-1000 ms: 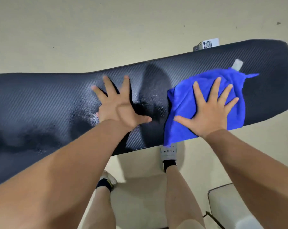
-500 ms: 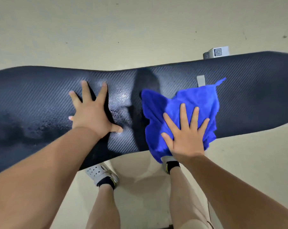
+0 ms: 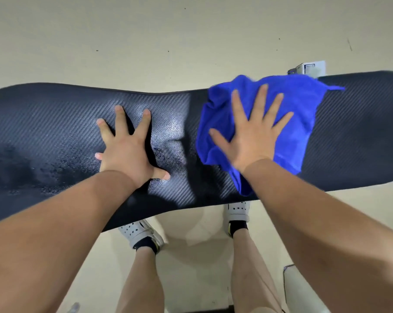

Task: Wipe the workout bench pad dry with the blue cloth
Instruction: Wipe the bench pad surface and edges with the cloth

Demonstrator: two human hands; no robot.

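Note:
The long black bench pad (image 3: 360,136) with a woven texture stretches across the view from left to right. Wet, glistening patches show on it around and to the left of my left hand (image 3: 127,150), which lies flat on the pad with fingers spread. The blue cloth (image 3: 301,114) is spread over the pad right of centre, reaching its far edge and hanging a little over the near edge. My right hand (image 3: 254,136) presses flat on the cloth with fingers apart, slightly blurred.
Beige floor surrounds the bench. A small white box (image 3: 312,67) with a printed code sits on the floor just behind the pad's far edge. My legs and white shoes (image 3: 139,233) stand under the near edge. A pale object (image 3: 303,290) lies at the bottom right.
My right hand has pushed the blue cloth away from the near edge toward the far edge of the pad and to the right. My left hand stays planted on the pad.

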